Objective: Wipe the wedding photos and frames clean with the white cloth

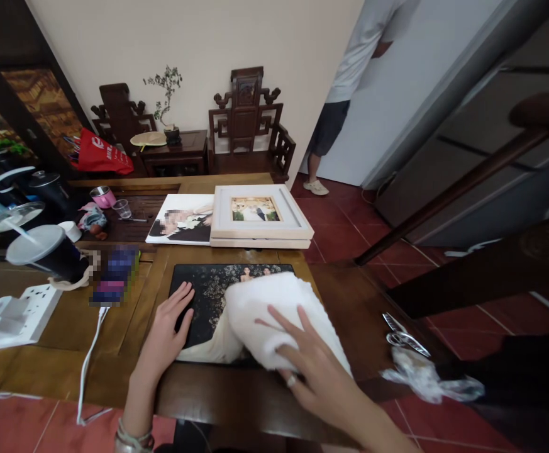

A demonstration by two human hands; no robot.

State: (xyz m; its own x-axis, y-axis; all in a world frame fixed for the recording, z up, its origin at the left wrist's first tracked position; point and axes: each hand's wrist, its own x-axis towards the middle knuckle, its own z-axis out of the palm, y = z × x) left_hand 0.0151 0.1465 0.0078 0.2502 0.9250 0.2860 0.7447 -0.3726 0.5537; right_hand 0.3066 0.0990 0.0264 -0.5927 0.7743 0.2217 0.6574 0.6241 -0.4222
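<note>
A dark photo panel (208, 292) with a wedding picture lies flat on the wooden table near its front edge. My left hand (173, 321) rests on the panel's left edge, fingers stretched out and holding nothing. Bunched under my right hand (309, 358) is a white towel (274, 308), which covers the panel's right part and hangs past its right side. The fingers of my right hand grip and press the towel, with a fold tucked between them. Just behind the panel are a light wooden picture frame (262, 233) and a white-edged photo print (184, 220).
To the left are a lidded cup with a straw (43, 251), a phone (116, 275) on a white cable and a power strip (33, 314). Scissors (406, 336) and a clear plastic bag (427, 374) lie at right. A person (349, 75) stands near the back wall.
</note>
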